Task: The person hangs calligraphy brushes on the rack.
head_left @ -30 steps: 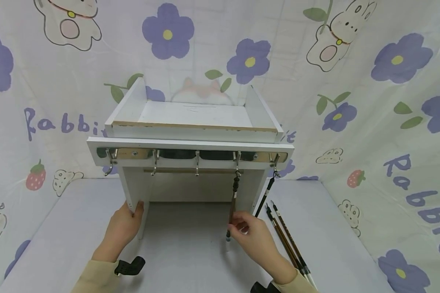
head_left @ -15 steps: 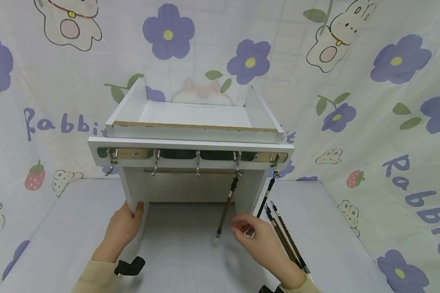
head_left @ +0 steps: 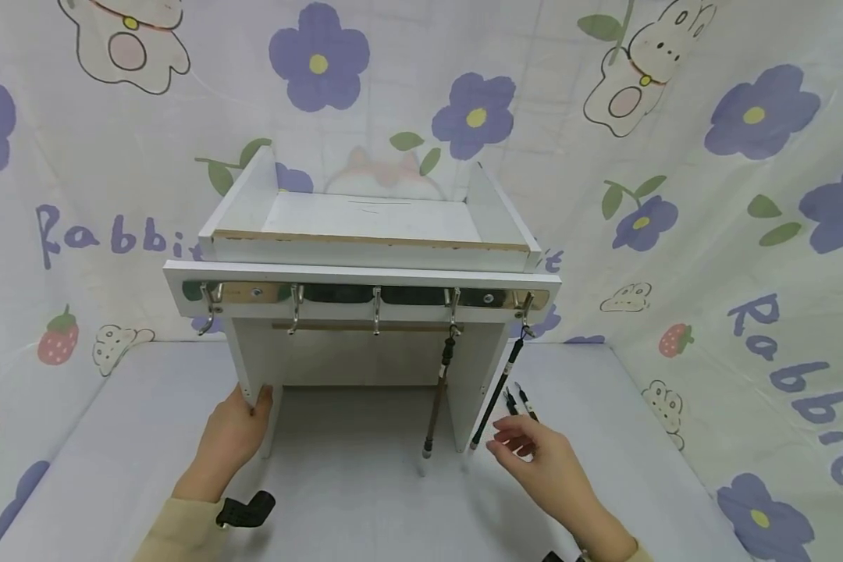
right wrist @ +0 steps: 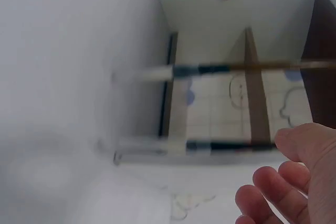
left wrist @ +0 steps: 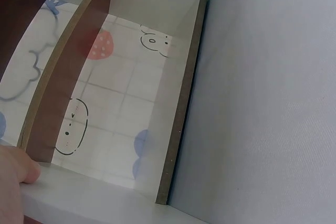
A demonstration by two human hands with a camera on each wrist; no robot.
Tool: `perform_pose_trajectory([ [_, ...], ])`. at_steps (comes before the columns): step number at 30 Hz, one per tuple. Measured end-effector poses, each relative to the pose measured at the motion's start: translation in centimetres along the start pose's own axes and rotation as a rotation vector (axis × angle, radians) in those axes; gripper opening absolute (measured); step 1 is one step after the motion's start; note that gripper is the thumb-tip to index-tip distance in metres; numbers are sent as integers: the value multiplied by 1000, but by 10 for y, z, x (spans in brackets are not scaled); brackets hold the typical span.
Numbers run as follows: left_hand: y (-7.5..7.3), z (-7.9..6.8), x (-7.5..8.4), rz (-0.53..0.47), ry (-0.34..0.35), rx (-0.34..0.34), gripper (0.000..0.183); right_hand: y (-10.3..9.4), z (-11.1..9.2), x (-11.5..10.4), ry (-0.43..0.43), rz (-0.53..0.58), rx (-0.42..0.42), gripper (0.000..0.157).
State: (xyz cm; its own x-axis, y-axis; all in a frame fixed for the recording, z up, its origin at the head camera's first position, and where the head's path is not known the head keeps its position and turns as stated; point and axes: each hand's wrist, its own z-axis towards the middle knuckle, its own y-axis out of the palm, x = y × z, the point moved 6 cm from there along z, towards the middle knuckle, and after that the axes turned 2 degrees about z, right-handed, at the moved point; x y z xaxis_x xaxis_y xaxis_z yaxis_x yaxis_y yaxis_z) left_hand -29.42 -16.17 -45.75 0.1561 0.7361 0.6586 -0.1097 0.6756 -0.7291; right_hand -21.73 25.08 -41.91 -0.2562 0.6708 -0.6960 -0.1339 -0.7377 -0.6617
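A white wooden rack (head_left: 365, 273) with a row of metal hooks stands on the table. My left hand (head_left: 233, 433) grips the rack's left side panel, thumb on the inner face. From the two rightmost hooks hang a brown-handled calligraphy brush (head_left: 437, 406) and a black calligraphy brush (head_left: 497, 394), tips down. Just right of the black brush is my right hand (head_left: 544, 468), holding nothing, its fingers loosely bent. In the right wrist view the white bristles of both brushes show, with the thumb (right wrist: 299, 140) overlapping the black handle.
More brushes (head_left: 524, 400) lie on the table right of the rack, partly covered by my right hand. The other hooks (head_left: 296, 311) carry nothing. A printed cloth (head_left: 407, 78) hangs behind and to the sides.
My right hand has let go of the brown brush and moved right, past the black brush. The brown brush swung left and hangs freely. The left hand keeps its hold.
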Motion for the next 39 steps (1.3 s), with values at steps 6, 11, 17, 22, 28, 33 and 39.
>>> perform_pose_trajectory([
  [6,-1,0,1,7,-6,-8,59,-12,-3,26,82,-33,45,21],
  [11,-1,-1,1,7,-8,-10,58,-18,-4,48,132,-83,59,21],
  [17,-2,-1,1,10,-8,-10,59,-24,-8,66,209,-108,47,21],
  [22,-2,-1,1,12,-11,-11,59,-27,-10,76,253,-106,35,22],
  [28,-1,1,-1,14,2,6,57,-28,-13,84,294,-103,19,26],
  [33,0,1,-2,11,9,12,57,-28,-15,87,341,-115,-5,33],
  [39,0,0,-3,8,-1,6,58,-30,-16,91,345,-133,-7,32],
])
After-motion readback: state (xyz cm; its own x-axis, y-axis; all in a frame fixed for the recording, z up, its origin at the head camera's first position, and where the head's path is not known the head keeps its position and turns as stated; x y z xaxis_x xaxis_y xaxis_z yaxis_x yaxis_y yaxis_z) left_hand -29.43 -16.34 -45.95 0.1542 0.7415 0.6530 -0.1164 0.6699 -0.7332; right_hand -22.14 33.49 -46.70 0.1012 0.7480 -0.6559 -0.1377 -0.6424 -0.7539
